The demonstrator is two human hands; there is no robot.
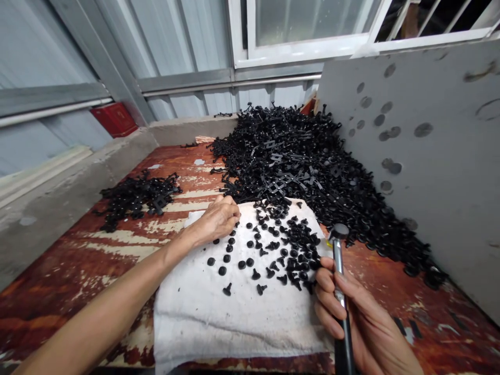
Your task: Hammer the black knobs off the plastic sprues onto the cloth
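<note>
My left hand rests on the far left part of a white cloth, fingers curled at the edge of a big heap of black plastic parts. What its fingers pinch is hidden. My right hand grips a small hammer by its handle, head up, at the cloth's right edge. Several small black round-headed pins lie scattered on the cloth between the hands.
The worn red-brown bench top carries a smaller pile of black parts at the left. A grey board stands along the right. A concrete ledge, a red box and a window are behind.
</note>
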